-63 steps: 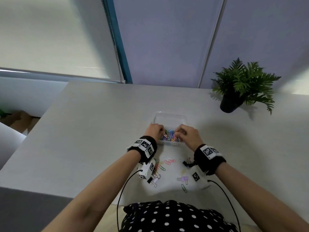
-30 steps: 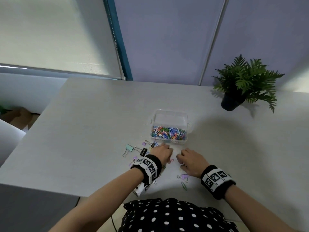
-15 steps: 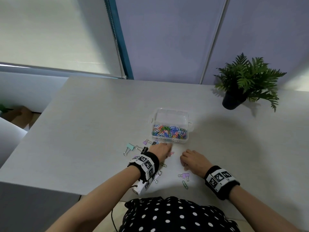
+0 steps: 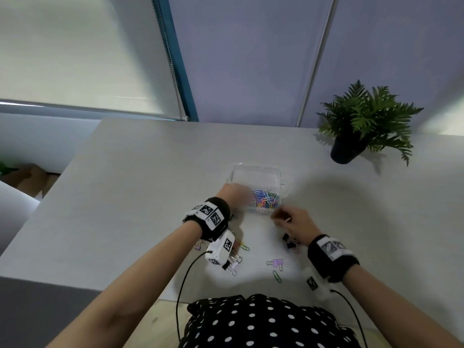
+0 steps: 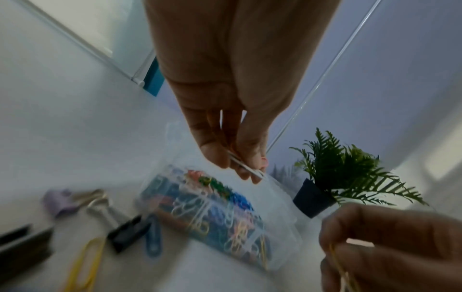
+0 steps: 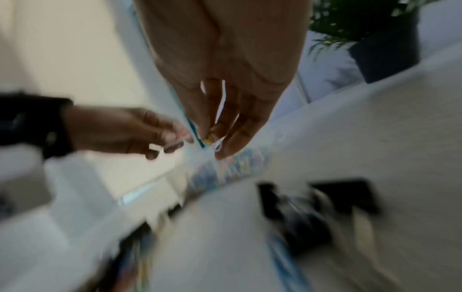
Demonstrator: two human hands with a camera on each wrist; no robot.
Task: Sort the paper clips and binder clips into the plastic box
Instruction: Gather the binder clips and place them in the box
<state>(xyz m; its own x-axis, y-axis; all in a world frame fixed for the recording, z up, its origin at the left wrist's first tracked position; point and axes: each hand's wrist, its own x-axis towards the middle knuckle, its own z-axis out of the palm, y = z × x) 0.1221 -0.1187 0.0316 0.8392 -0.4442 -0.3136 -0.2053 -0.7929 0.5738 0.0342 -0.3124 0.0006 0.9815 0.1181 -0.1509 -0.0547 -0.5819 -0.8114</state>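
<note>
— Paper clips (image 4: 265,200) fill the near half of the plastic box (image 4: 256,175) mid-table; from above, the left hand (image 4: 234,194) is at its left rim, the right hand (image 4: 292,221) just short of the near corner. Binder clips (image 4: 276,262) lie loose beside the table edge.

— Holding anything?

— Left wrist view: the left hand's fingertips (image 5: 240,166) pinch a pale clip over the box, probably to drop it in. Right wrist view is blurred; the right hand's fingers (image 6: 225,138) seem pinched on a small clip.

— Room?

— Plenty; the potted plant (image 4: 364,126) stands well apart.
</note>
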